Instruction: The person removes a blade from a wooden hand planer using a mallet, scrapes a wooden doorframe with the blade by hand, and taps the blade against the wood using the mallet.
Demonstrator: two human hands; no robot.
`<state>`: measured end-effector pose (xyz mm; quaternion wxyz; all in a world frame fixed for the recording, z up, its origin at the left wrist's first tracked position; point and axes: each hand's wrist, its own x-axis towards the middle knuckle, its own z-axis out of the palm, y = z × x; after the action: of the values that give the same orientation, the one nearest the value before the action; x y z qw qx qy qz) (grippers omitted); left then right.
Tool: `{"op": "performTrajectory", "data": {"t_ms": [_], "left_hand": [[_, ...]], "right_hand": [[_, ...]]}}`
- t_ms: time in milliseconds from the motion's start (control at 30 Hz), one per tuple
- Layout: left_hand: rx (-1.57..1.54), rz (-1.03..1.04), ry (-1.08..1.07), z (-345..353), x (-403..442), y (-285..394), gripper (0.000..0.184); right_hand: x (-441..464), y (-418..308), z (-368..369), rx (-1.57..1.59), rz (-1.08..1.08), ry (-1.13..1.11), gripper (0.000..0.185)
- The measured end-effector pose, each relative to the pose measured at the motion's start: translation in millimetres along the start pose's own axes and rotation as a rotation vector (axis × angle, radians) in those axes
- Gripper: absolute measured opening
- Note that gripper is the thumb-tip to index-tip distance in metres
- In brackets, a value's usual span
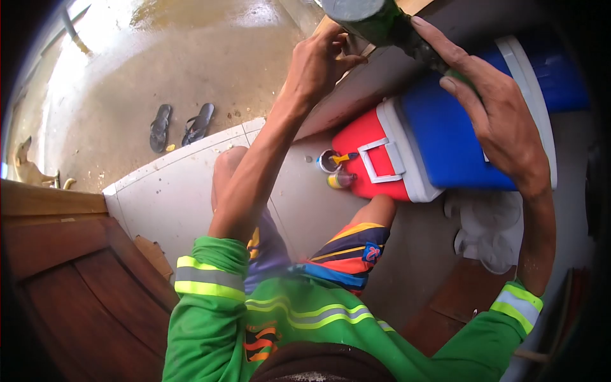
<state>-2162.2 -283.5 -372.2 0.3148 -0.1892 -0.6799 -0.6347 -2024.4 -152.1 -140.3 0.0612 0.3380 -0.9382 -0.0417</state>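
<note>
My right hand (493,111) grips a green-and-black tool with a round grey end (359,9), its index finger stretched along the tool. The tool is tilted at the top of the view, and its exact kind is not clear. Just left of its grey end, my left hand (321,60) is raised with curled fingers and the thumb pointing right. It is beside a light wooden edge (414,6); whatever lies between its fingers is too small to make out.
Below my hands stand a red cooler (363,137) and a blue cooler (439,134) with white rims. An open can (328,162) with a yellow-handled brush (345,157) and a small jar (342,180) sit nearby. Slippers (160,127), a dog (28,167) and a brown panelled door (89,280) are leftward.
</note>
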Motion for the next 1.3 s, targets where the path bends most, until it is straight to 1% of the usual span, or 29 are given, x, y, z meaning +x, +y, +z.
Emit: {"op": "performTrajectory", "data": {"t_ms": [33,100,267,367,400,500,633,733,800,833,867,933,1000,1100,1133,1233,1300], "left_hand": [[-0.031,-0.019,0.011,-1,1,-5,0.047],[-0.108,-0.081,0.013,2,-7,-9,0.045],[-0.139,-0.074,0.016,2,-6,-15,0.049],[-0.186,0.043,0.033,0,3,6,0.049],[-0.128,0.029,0.023,-1,7,17,0.048],[-0.275,-0.036,-0.045,-4,13,20,0.047],[-0.184,-0.040,-0.085,-10,8,23,0.046],[-0.207,0.019,-0.008,-8,4,17,0.043],[-0.235,0.002,0.011,-8,3,21,0.041],[-0.249,-0.003,0.020,-9,3,25,0.040],[-0.241,-0.094,-0.023,-10,4,24,0.039],[-0.214,-0.076,-0.054,-6,2,15,0.040],[-0.173,-0.091,-0.068,-5,-1,8,0.043],[-0.367,-0.083,-0.005,-1,-1,3,0.044],[-0.380,-0.105,-0.020,-1,-1,2,0.044],[-0.322,-0.124,-0.013,-3,0,6,0.043],[-0.308,-0.081,-0.015,-6,3,14,0.043]], "right_hand": [[0,0,2,0.006,-0.006,0.011,0.050],[-5,5,3,0.015,-0.017,0.106,0.048],[-12,13,1,0.026,-0.029,0.260,0.045],[-16,14,2,0.047,-0.035,0.308,0.044],[-15,14,2,0.054,-0.037,0.308,0.043],[-14,13,4,0.060,-0.034,0.294,0.041],[-8,6,15,0.052,-0.005,0.190,0.039],[-6,1,20,0.122,-0.043,0.264,0.039],[-7,2,22,0.135,-0.066,0.296,0.040],[-7,1,21,0.098,-0.043,0.253,0.040],[-7,1,22,0.061,-0.017,0.197,0.040],[-6,1,25,0.029,-0.004,0.156,0.040],[-8,-2,23,0.033,-0.017,0.182,0.040],[-8,-1,22,0.051,-0.018,0.213,0.040],[-8,-1,23,0.043,-0.012,0.198,0.040],[-8,1,24,0.026,0.005,0.182,0.040],[-9,1,22,0.038,-0.007,0.220,0.040]]}}
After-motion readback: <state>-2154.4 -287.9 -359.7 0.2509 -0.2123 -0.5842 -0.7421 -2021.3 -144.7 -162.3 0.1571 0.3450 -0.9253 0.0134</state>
